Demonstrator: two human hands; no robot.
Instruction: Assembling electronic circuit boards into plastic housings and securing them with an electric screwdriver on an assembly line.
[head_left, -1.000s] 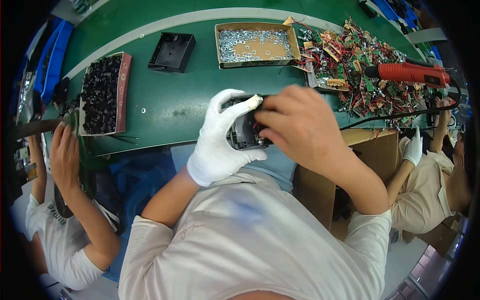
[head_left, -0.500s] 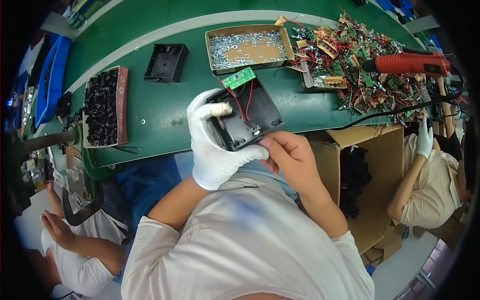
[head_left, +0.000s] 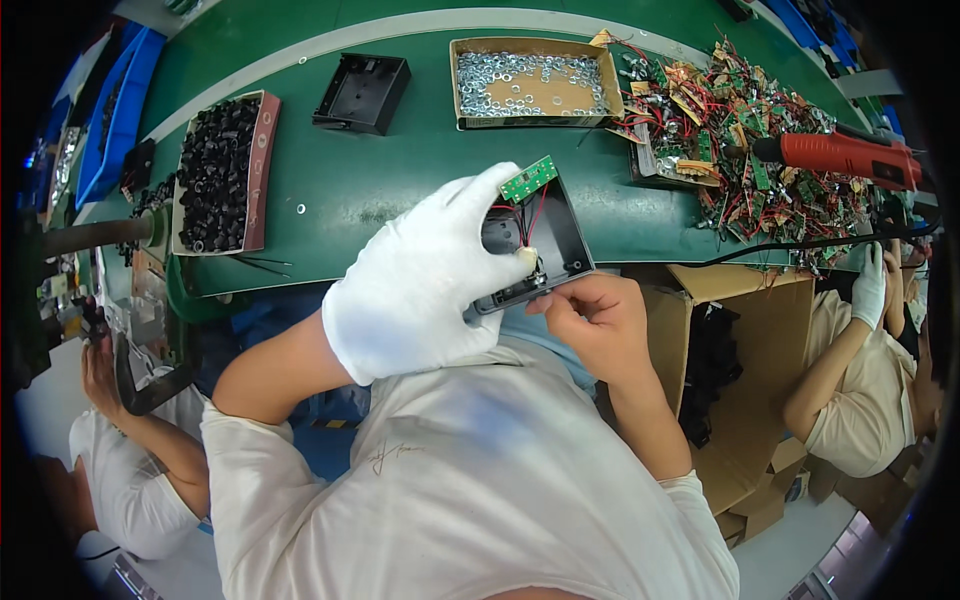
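Observation:
My left hand [head_left: 425,265], in a white glove, grips a black plastic housing [head_left: 568,232] held tilted above the table's near edge. One gloved fingertip reaches inside, by a small metal part near the lower wall. A green circuit board [head_left: 528,179] with red wires sits at the housing's upper rim, against the gloved fingers. My bare right hand [head_left: 598,318] is closed at the outside of the near wall, thumb and forefinger pinched together. Whatever lies between those fingertips is hidden.
Another black housing [head_left: 362,93] lies on the green table [head_left: 400,165]. Around it stand a box of black parts [head_left: 215,180], a carton of metal nuts [head_left: 535,85] and a heap of wired boards [head_left: 760,170]. A red-handled tool [head_left: 845,160] hangs right. Co-workers sit either side.
My left hand has shifted over the housing, its back now upward and a finger down by the metal part. The housing has turned slightly; my right hand stays at its near wall.

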